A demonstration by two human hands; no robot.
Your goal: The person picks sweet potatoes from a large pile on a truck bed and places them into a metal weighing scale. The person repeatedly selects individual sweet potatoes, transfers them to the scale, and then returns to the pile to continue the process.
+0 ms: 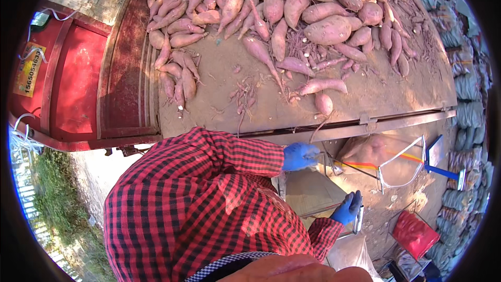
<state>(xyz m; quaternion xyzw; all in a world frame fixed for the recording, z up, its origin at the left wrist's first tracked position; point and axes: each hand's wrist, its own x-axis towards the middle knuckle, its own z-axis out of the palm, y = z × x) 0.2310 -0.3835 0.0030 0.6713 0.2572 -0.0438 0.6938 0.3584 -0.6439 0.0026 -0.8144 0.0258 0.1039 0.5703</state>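
My left hand (300, 156), in a blue glove, is just below the metal edge of the truck bed (352, 125). It is slightly blurred, and its hold is unclear. A thin root hangs from a round sweet potato (323, 103) toward it. My right hand (346, 207), also gloved in blue, is lower down, curled at a pale metal bar (358, 220). Between my hands spreads a translucent sheet or bag (313, 192), and a pale plastic bag (350, 254) sits below the bar. A heap of sweet potatoes (274, 4) covers the far bed, with loose ones nearer me.
The truck's red side panel (78, 82) bears a sign with writing. Bundled mesh bags (467, 86) line the far right. A filled bag (368, 149), a wire frame (401, 164), a blue bar (442, 172) and a red seat-like object (415, 229) are right of me.
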